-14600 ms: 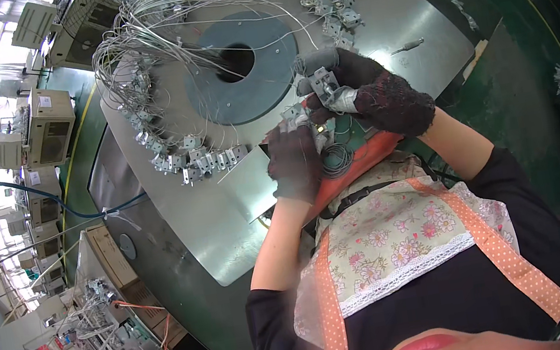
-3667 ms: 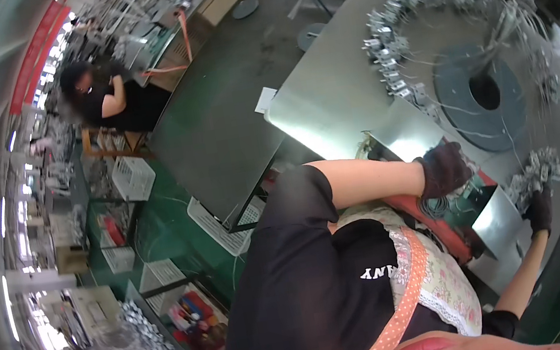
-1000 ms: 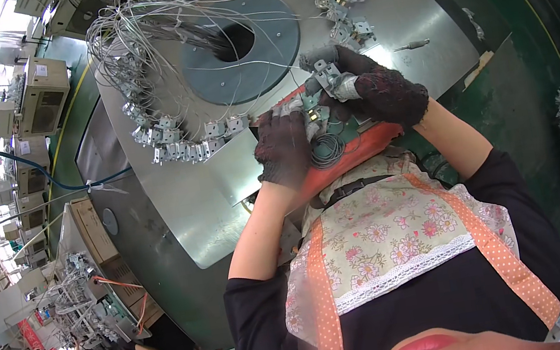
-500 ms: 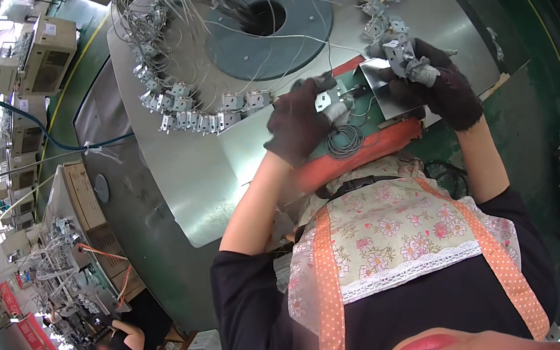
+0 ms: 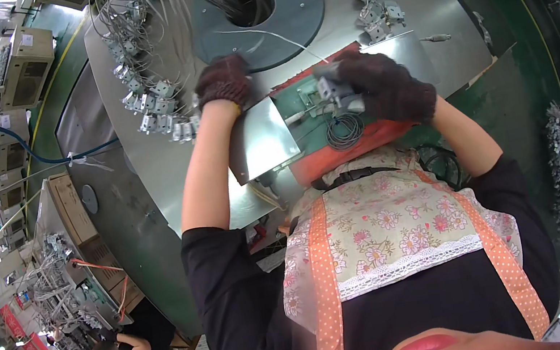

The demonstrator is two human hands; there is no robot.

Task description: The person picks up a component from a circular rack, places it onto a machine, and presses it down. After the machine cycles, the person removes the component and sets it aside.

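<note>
the left hand [image 5: 225, 81] in a dark glove lies half curled on the round metal table [image 5: 169, 170], gripping nothing that shows — just beside the row of small metal parts [image 5: 152, 107]. the right hand [image 5: 383, 85] is closed around a small grey metal part [image 5: 328, 88], held over the green tray [image 5: 301, 98] — a coiled wire [image 5: 342, 130] lies just below it.

head-worn fisheye, looking steeply down, close over metal worktable [image 5: 169, 170]
</note>
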